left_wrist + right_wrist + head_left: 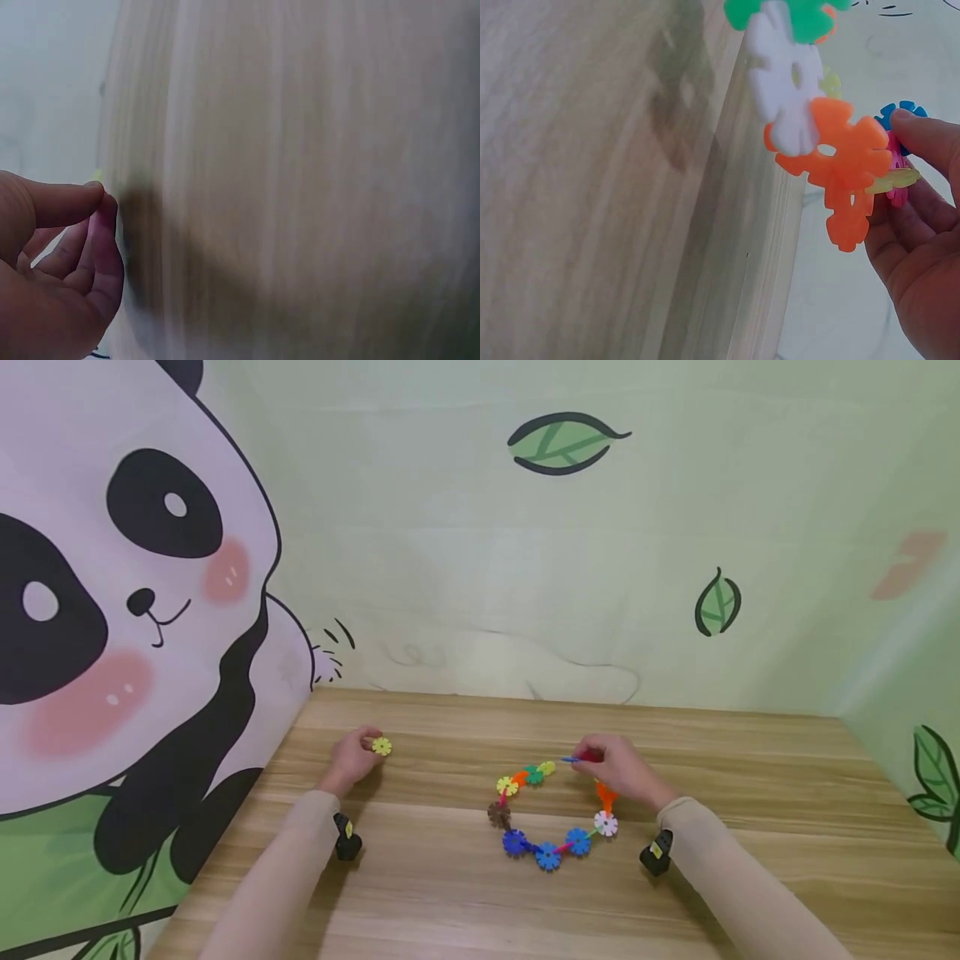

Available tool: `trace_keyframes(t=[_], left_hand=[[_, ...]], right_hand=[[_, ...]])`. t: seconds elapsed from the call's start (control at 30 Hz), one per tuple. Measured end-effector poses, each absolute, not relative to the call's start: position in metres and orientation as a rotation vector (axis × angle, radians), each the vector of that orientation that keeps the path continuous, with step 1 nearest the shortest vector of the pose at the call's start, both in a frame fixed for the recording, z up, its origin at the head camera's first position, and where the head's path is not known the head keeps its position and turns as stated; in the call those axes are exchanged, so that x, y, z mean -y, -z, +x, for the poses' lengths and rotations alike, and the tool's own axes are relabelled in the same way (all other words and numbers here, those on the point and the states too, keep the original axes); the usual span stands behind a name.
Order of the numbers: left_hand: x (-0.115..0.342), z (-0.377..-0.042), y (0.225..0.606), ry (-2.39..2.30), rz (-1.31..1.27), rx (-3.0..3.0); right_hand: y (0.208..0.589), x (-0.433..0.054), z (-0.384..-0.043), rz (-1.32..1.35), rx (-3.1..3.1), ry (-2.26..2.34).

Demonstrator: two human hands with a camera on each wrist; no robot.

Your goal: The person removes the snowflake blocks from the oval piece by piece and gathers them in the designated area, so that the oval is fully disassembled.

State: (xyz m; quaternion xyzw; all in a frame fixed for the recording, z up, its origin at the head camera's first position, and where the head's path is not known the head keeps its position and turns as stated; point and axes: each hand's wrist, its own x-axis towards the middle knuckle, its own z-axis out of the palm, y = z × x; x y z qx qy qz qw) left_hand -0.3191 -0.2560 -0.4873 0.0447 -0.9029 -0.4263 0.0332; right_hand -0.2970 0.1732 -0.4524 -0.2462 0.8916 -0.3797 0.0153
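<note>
My left hand point(357, 758) pinches a yellow snowflake disc point(382, 746) between thumb and fingertips, off to the left. In the left wrist view only a sliver of it shows past the thumb. My right hand point(617, 766) pinches one end of a curved chain of interlocked snowflake discs point(547, 857). At that end are a blue disc point(911, 107) under the thumb, a pink disc point(895, 161) and a yellow disc point(896, 178). Orange discs point(847, 150) and a white disc point(784, 82) follow. The chain's other end, a yellow disc point(547, 767), lies left of my right fingertips with a small gap.
The wooden table point(442, 902) runs back to a pale green cloth wall point(420, 552) with drawn leaves. A printed panda point(172, 610) covers the left wall. A black wrist camera point(347, 838) sits on each wrist.
</note>
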Motion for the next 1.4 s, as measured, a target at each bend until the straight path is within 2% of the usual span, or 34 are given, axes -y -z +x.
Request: trace_keyframes(t=[0.5,1.07,1.4], left_hand=[[0.265,-0.319,0.481,1.089,0.185,2.899],[0.275,-0.321,0.481,0.977,0.023,2.934],[0.279,-0.32,0.483,0.975,0.056,2.9]], right_hand=[[0.454,-0.177,-0.298,-0.764,-2.773,1.179],[0.454,-0.178,-0.3,-0.798,-2.785,1.193],[0.453,-0.176,-0.299,-0.731,-2.766,1.191]])
